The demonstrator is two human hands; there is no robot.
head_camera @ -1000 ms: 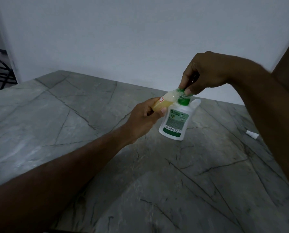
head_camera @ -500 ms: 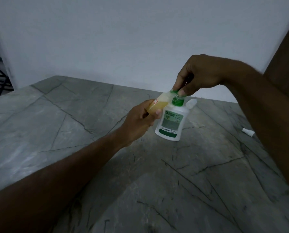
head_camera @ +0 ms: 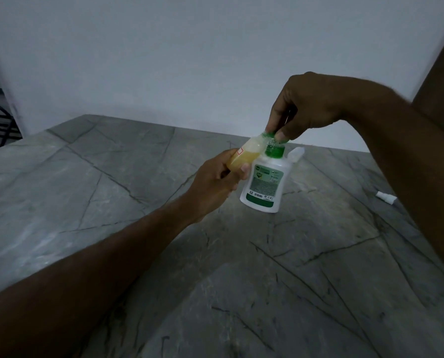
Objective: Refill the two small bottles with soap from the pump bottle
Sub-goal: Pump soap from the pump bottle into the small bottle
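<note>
the grey veined stone tabletop (head_camera: 112, 192) carries the white plastic pump bottle with green label and green pump head (head_camera: 266, 186), standing upright directly beneath the right hand (head_camera: 306, 104), whose fingers curl down onto the pump head. the left hand (head_camera: 215, 182) grips the small clear plastic bottle of yellowish soap (head_camera: 244, 156), its long axis tilted up and right so the mouth sits at the spout, just under the right fingertips (head_camera: 280, 135). judging by the level, filling is well along. a second small clear bottle (head_camera: 294, 156) lies behind. a small white cap (head_camera: 385, 197) rests well apart, right.
</note>
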